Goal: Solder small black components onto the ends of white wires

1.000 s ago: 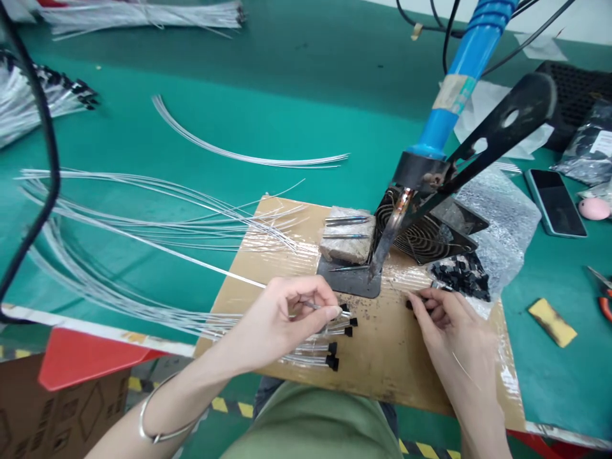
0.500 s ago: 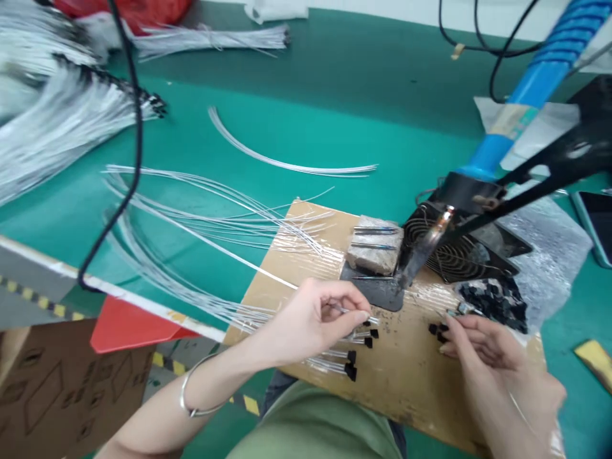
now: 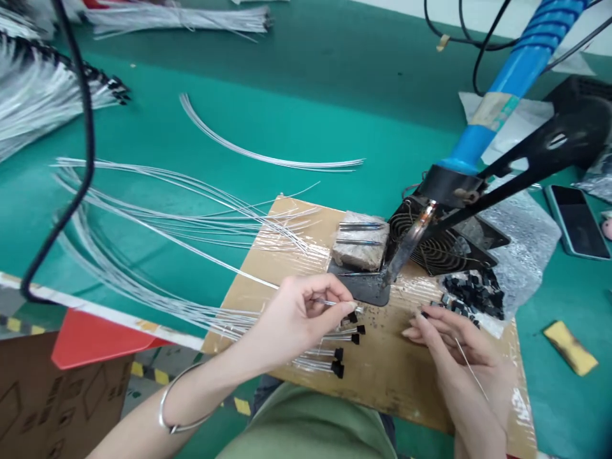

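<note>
My left hand (image 3: 315, 309) is closed in a pinch on a white wire (image 3: 248, 275) whose long end trails left across the mat. Just below its fingers, white wires with black connectors (image 3: 337, 368) on their ends lie in a row on the brown board (image 3: 382, 376). My right hand (image 3: 459, 357) is pinched, with a small black connector (image 3: 424, 314) at its fingertips, partly hidden. A thin silvery strand, likely solder wire (image 3: 471, 368), crosses that palm. Above and between the hands stands a soldering iron (image 3: 421, 223) with a blue handle, its tip pointing down.
A stone-like block (image 3: 359, 245) with metal tips sits by the iron, beside a black fan (image 3: 437, 245). Loose black connectors (image 3: 473, 293) lie on plastic wrap at right. A yellow sponge (image 3: 570, 347), phone (image 3: 577, 220) and wire bundles (image 3: 182, 19) lie on the green mat. A black cable (image 3: 86, 127) hangs at left.
The view has shifted, so most things sit further left. My right hand has moved slightly left, nearer the left hand, and the strand across its palm shows more plainly. My left hand keeps its pinch.
</note>
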The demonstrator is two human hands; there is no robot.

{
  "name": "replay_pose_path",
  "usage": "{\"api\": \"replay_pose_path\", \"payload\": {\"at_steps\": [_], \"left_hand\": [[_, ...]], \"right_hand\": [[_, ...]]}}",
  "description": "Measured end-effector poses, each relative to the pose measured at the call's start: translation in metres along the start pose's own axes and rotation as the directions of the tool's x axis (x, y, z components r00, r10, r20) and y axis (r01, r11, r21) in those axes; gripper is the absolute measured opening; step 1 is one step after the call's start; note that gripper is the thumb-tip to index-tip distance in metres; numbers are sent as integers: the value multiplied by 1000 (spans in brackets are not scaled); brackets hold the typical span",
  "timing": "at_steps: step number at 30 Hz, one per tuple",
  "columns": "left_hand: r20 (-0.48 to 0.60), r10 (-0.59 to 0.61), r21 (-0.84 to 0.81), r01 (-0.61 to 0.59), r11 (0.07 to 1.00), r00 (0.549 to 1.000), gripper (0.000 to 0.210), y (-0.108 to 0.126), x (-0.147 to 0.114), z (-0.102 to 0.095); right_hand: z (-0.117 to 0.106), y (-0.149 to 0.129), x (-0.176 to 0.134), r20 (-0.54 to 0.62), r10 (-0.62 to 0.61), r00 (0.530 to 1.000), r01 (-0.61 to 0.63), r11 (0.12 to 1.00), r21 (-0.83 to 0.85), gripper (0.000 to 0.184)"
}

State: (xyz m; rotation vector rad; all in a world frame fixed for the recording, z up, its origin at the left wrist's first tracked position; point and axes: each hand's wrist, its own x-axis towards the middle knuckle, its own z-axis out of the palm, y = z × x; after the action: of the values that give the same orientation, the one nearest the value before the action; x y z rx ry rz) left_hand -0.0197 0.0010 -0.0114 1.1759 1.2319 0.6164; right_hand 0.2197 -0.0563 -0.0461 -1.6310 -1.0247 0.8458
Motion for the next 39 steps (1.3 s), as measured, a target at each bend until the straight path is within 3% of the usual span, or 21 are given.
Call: {"api": "replay_pose_path", "payload": {"at_steps": [5, 11, 18, 27, 30, 39], "left_hand": [[-27, 16, 9, -16, 1000, 1000, 24, 4, 0, 3], [-69, 37, -1, -37, 999, 997, 21, 7, 1, 7], [-101, 22, -11, -23, 1000, 995, 18, 11, 0, 13], [-76, 20, 3, -20, 1000, 997, 19, 8, -1, 13], [-16, 31, -49, -32, 998, 999, 19, 11, -2, 12], [10, 46, -134, -44, 990, 999, 16, 12, -2, 17]], "right_hand": [[6, -6, -6, 60, -62, 996, 61, 998, 21, 9], [21, -18, -12, 100, -49, 994, 42, 997, 66, 11], [37, -29, -18, 100, 89, 991, -106, 976, 192, 9], [49, -26, -18, 167, 59, 984, -111, 939, 326, 3], [50, -29, -17, 218, 64, 974, -135, 935, 327, 5], [51, -32, -17, 209, 60, 976, -131, 931, 341, 6]]}}
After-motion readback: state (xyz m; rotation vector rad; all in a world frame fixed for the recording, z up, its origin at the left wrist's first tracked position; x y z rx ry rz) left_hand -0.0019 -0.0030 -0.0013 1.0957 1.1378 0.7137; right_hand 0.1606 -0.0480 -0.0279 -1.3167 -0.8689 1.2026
